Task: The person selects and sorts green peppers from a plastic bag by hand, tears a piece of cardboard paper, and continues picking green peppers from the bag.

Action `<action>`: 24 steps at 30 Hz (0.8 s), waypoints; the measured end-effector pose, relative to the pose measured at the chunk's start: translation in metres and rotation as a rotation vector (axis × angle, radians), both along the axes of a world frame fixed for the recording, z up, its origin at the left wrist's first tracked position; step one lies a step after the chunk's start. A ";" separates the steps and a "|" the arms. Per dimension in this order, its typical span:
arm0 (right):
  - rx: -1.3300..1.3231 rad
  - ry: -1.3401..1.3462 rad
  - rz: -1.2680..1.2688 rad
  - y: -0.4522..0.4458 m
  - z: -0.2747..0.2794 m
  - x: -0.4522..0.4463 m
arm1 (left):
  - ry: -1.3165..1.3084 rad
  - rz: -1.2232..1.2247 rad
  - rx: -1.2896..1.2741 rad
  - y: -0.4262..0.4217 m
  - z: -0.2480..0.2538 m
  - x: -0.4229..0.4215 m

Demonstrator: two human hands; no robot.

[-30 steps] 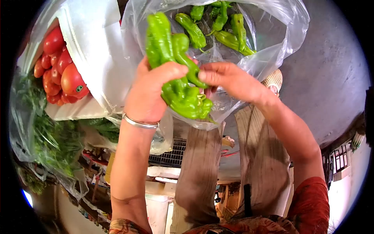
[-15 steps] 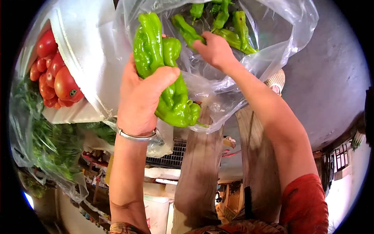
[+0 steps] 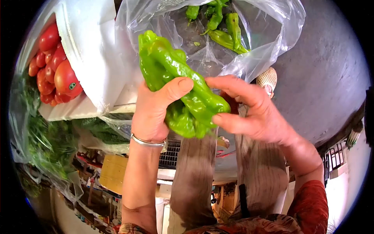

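Note:
My left hand [image 3: 156, 105], with a silver bangle at the wrist, is wrapped round a bunch of long green peppers [image 3: 167, 66], its thumb across the front one. My right hand [image 3: 249, 109] is at the lower right end of that front pepper, thumb and fingers apart, with the fingertips at its tip. Beyond the hands, a clear plastic bag [image 3: 290, 29] lies open on the grey floor. Several green peppers [image 3: 233, 31] lie inside its opening. How many peppers my left hand holds is hidden.
On the left, red tomatoes [image 3: 66, 78] lie beside a white foam box [image 3: 89, 50]. Below them are leafy greens [image 3: 50, 144] in clear plastic. A tan patterned shoe [image 3: 267, 78] stands right of the bag. A black grate [image 3: 170, 156] shows between my left forearm and trouser leg.
My right hand has come back from the bag to the bunch; the long pepper it touched there is gone from that spot. A long pepper now lies across the front of the bunch.

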State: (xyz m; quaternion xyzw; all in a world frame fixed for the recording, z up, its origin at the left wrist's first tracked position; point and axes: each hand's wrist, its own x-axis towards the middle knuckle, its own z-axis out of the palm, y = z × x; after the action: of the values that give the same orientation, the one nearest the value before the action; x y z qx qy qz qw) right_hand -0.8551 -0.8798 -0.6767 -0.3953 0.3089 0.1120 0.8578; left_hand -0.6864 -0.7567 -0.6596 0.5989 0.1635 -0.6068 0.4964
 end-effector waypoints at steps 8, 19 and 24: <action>-0.558 0.207 0.154 -0.058 -0.066 0.043 | 0.427 0.565 -0.220 0.017 0.065 -0.083; -2.034 0.076 0.848 -0.060 -0.276 0.078 | 0.619 0.579 -0.224 0.030 0.034 -0.136; -1.261 0.339 0.825 -0.068 -0.175 0.097 | 0.543 0.513 -0.293 0.023 0.032 -0.128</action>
State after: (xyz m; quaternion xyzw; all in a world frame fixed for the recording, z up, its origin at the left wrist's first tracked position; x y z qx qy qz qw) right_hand -0.7584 -0.9478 -0.8519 -0.8697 0.2690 0.2847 0.3002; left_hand -0.8145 -0.7339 -0.6279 0.2796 0.3447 -0.6162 0.6507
